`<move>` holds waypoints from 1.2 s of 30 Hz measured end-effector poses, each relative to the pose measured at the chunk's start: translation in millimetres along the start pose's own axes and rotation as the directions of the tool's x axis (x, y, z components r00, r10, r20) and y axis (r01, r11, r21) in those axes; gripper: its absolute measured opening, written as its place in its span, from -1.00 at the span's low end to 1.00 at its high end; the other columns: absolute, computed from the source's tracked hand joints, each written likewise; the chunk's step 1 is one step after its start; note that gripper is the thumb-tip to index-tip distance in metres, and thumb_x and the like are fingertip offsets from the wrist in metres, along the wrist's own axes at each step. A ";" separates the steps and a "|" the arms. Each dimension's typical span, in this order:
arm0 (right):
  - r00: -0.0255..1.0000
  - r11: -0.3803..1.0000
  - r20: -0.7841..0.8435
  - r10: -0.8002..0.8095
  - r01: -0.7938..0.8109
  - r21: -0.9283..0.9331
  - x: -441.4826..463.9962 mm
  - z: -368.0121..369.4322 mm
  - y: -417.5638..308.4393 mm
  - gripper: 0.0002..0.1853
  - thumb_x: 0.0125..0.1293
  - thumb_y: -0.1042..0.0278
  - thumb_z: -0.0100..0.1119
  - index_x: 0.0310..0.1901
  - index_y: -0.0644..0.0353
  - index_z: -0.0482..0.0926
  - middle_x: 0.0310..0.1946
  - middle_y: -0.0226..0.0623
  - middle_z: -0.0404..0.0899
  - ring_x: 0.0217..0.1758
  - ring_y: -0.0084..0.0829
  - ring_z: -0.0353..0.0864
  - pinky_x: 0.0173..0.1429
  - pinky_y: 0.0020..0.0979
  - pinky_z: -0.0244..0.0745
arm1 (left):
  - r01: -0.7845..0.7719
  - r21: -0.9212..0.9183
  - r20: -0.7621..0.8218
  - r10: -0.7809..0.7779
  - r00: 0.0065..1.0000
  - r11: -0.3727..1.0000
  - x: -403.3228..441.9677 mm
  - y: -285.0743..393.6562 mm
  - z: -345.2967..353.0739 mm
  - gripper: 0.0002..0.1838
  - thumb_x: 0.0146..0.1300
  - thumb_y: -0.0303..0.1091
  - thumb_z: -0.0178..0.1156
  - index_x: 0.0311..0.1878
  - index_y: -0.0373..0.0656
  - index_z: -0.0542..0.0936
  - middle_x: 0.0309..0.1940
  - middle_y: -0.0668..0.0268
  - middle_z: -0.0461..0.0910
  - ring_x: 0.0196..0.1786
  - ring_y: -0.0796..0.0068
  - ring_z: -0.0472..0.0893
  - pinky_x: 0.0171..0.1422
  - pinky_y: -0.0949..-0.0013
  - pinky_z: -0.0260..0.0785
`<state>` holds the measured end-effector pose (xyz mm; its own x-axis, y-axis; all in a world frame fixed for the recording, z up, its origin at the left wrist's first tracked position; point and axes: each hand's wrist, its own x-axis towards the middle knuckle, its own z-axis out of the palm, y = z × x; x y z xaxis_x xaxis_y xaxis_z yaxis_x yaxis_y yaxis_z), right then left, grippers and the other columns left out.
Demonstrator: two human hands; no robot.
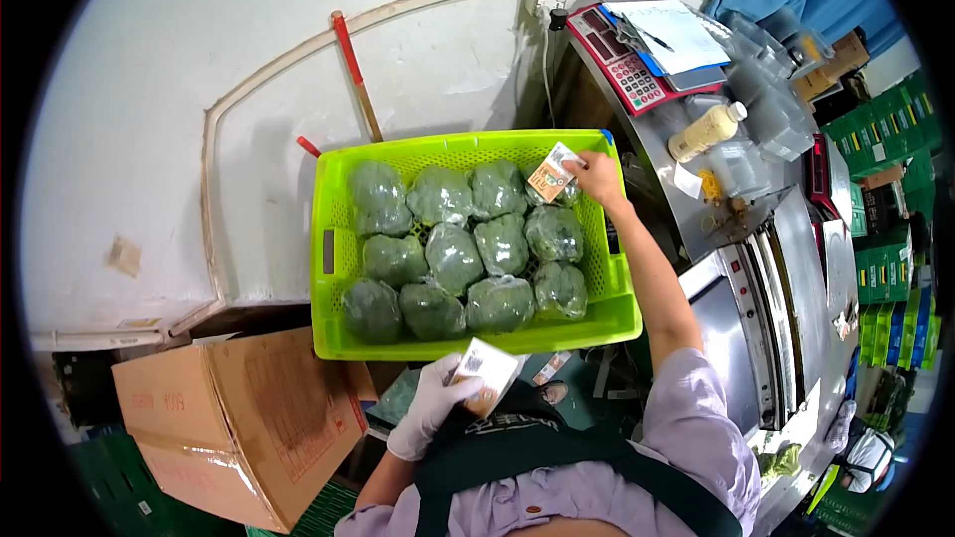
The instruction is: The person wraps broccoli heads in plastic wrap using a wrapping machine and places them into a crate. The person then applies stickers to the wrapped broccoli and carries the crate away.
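A bright green plastic crate (pixel 477 346) holds several film-wrapped green heads (pixel 453 257) that look like broccoli, set in rows. My right hand (pixel 599 179), bare, pinches a printed label card (pixel 552 175) over the head in the crate's far right corner, partly covering it. Whether the card touches the film I cannot tell. In front of the crate's near edge, my left hand (pixel 426 408) wears a white glove. Its fingers are closed on a stack of label cards (pixel 484 374), white with an orange-brown printed part.
A large cardboard box (pixel 239 418) stands left of the crate's near side. On the right, a metal counter carries a red scale (pixel 637 80), a clipboard (pixel 676 35), a bottle (pixel 708 131) and clear plastic tubs. A wrapping machine (pixel 746 338) sits nearer me. A red-handled tool (pixel 348 50) leans against the wall.
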<state>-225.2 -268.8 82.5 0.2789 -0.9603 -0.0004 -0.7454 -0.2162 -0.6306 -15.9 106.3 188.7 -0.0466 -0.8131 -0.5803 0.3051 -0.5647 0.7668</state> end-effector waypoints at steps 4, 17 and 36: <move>1.000 0.974 -0.010 0.018 -0.020 -0.224 18.0 33.0 10.2 -0.63 0.04 0.03 0.30 -0.29 0.18 0.60 -0.41 -0.08 0.63 -0.33 -0.03 0.62 -0.27 -0.14 0.51 | 0.017 0.100 -0.124 -0.004 0.992 0.995 11.6 -9.2 -6.0 -0.77 0.13 -0.39 0.28 -0.18 -0.31 0.58 -0.35 0.37 0.62 -0.30 0.70 0.54 -0.18 0.56 0.39; 0.926 0.795 -0.067 -0.371 0.279 -0.538 4.4 96.2 28.9 -0.23 0.23 -0.17 0.02 0.20 0.43 0.24 0.21 0.09 0.27 0.30 0.00 0.20 0.40 -0.06 0.01 | -0.186 -0.017 -0.079 0.184 0.980 0.982 30.7 3.9 4.3 -0.44 0.24 -0.44 0.14 0.29 -0.30 0.24 0.07 0.16 0.52 0.04 0.45 0.53 0.18 0.43 0.32; 0.549 0.820 0.813 -0.196 -0.363 0.443 -186.8 -38.9 -151.8 -0.81 0.22 0.36 0.26 -0.21 0.29 0.62 -0.42 -0.31 0.65 -0.33 -0.53 0.65 -0.26 -0.51 0.57 | -0.236 0.169 -0.230 0.271 0.935 0.957 48.4 -7.1 -4.0 -0.75 -0.05 -0.52 0.40 -0.57 -0.21 0.45 -0.62 0.47 0.42 -0.51 0.77 0.35 -0.47 0.54 0.22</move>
<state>-187.7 -63.4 208.5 0.7912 -0.3415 -0.5073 -0.4439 0.2498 -0.8606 -16.5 71.5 154.1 0.2583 -0.8804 -0.3977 0.1422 -0.3726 0.9170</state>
